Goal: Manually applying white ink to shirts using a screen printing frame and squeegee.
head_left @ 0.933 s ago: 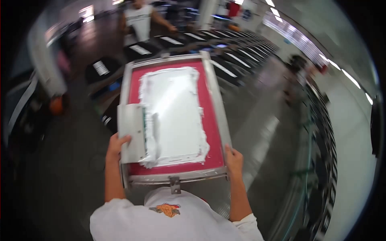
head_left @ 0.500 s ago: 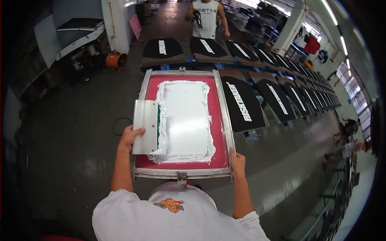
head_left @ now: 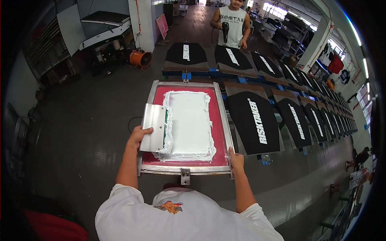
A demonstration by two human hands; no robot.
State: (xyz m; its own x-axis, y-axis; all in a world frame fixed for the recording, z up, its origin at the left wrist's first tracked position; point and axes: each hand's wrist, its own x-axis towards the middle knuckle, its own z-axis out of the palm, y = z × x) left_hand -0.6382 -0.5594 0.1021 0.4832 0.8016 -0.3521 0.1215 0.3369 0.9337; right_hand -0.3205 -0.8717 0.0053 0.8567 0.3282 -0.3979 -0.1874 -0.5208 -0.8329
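A silk-screen frame (head_left: 161, 170), with metal bars around red mesh (head_left: 219, 154), is held out level before my body. Thick white ink (head_left: 189, 124) covers the middle of the mesh in a rectangle with ridged edges. My left hand (head_left: 139, 136) is closed on a wide metal squeegee (head_left: 152, 127) at the frame's left side, thumb on top. The squeegee's green blade rests against the ink's left border, smeared with white. My right hand (head_left: 237, 159) grips the frame's right bar near its close corner, thumb on top and the other fingers mostly hidden.
Rows of boards carrying black fabric panels (head_left: 253, 120) with white lettering run off to the right. Across them stands a person (head_left: 233, 24) holding a black blower-like tool (head_left: 225, 32). An orange fan (head_left: 140, 59) sits on the floor at the far left, near a pillar.
My view has swung left and up, so the boards and co-worker appear farther right. The frame sits farther left of the boards. Both hands keep their holds.
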